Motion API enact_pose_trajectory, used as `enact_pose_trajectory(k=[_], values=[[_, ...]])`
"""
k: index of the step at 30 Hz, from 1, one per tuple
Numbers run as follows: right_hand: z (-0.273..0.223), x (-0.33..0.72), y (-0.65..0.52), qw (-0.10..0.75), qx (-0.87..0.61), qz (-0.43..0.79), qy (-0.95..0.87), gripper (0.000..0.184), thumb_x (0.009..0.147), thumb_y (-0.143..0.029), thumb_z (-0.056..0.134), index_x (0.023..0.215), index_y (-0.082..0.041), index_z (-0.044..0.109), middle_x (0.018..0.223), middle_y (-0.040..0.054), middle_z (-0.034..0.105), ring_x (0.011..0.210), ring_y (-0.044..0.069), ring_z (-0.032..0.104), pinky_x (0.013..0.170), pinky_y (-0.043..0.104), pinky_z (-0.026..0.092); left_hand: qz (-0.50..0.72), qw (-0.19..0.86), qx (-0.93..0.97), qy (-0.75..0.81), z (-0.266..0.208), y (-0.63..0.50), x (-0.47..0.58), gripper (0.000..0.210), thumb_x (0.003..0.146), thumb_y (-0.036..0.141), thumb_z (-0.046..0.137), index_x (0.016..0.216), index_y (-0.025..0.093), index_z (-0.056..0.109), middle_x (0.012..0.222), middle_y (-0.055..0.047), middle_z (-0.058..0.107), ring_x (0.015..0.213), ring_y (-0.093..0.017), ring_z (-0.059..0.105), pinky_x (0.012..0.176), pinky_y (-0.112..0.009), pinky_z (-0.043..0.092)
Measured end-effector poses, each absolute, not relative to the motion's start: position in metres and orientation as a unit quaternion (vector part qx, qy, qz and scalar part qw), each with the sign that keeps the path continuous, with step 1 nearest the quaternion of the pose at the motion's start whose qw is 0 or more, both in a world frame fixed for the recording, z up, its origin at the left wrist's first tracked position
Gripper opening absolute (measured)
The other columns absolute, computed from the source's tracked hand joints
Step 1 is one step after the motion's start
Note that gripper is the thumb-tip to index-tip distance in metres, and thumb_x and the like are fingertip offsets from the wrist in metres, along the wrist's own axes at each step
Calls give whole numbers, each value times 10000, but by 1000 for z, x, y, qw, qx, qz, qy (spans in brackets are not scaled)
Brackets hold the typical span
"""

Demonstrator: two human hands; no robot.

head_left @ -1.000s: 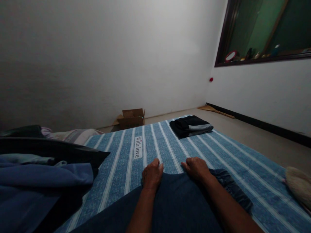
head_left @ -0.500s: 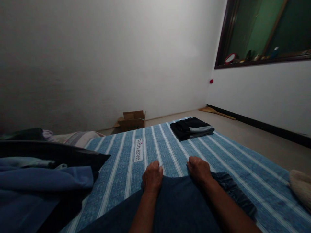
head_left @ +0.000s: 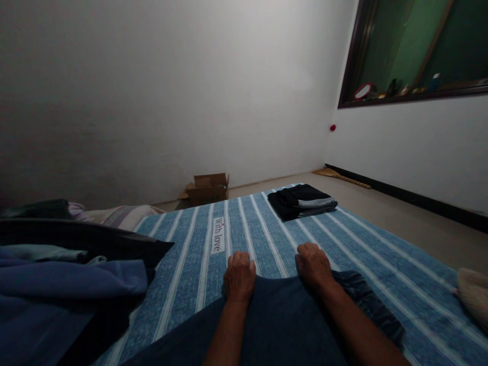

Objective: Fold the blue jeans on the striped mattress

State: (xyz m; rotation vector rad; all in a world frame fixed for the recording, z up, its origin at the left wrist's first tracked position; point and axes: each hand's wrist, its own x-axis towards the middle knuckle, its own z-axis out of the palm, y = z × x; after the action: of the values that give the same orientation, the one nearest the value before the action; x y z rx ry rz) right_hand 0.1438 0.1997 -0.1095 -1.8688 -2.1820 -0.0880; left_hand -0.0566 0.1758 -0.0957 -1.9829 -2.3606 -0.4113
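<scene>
A pair of dark blue trousers (head_left: 282, 315) lies spread across the bed in front of me, with a gathered, elastic-looking band (head_left: 368, 297) at its right end. My left hand (head_left: 240, 274) is closed on the far edge of the cloth. Farther right along the same edge, my right hand (head_left: 314, 264) has its fingers curled over the fabric. Both thumbs are mostly hidden. Between the two hands the edge runs almost straight, sagging slightly.
Beneath lies a blue-and-white striped bedspread (head_left: 198, 244). Folded black clothing (head_left: 301, 201) rests near the far edge. Several loose garments (head_left: 72, 279) are heaped at left. A cardboard box (head_left: 208, 189) stands on the floor beyond, and a beige fuzzy item (head_left: 473, 295) sits at the right edge.
Almost nothing differs. The fingers of both hands have shifted very slightly at the trousers' edge, and the view has moved a little.
</scene>
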Motion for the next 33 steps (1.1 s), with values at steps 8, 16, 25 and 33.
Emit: enact_pose_trajectory(k=[8, 16, 25, 33], values=[[-113, 144, 202, 137, -649, -26, -748, 124, 896, -244, 498, 911, -161, 589, 967, 95, 582, 958, 243, 513, 766, 318, 333, -140, 31, -642, -753, -96, 174, -57, 116, 872, 207, 481, 885, 177, 592, 973, -65, 604, 988, -222, 514, 819, -310, 399], [-113, 144, 201, 133, -649, -23, -749, 135, 903, -262, 498, 920, -156, 580, 978, 106, 578, 969, 240, 516, 787, 318, 343, -147, 39, -638, -755, -96, 173, -58, 108, 862, 214, 489, 880, 182, 591, 990, -71, 614, 1024, -236, 515, 817, -334, 389], [-115, 145, 202, 128, -645, -16, -753, 144, 912, -266, 486, 930, -158, 579, 989, 104, 575, 983, 242, 513, 798, 320, 344, -150, 35, -638, -754, -95, 173, -57, 97, 863, 197, 494, 880, 197, 589, 1020, -63, 621, 1066, -216, 509, 872, -320, 361], [-114, 146, 202, 124, -644, -15, -754, 138, 911, -261, 489, 926, -158, 580, 985, 100, 573, 985, 243, 511, 804, 321, 341, -146, 23, -640, -754, -93, 173, -57, 102, 868, 197, 487, 871, 196, 589, 994, -61, 628, 1034, -213, 523, 860, -320, 365]])
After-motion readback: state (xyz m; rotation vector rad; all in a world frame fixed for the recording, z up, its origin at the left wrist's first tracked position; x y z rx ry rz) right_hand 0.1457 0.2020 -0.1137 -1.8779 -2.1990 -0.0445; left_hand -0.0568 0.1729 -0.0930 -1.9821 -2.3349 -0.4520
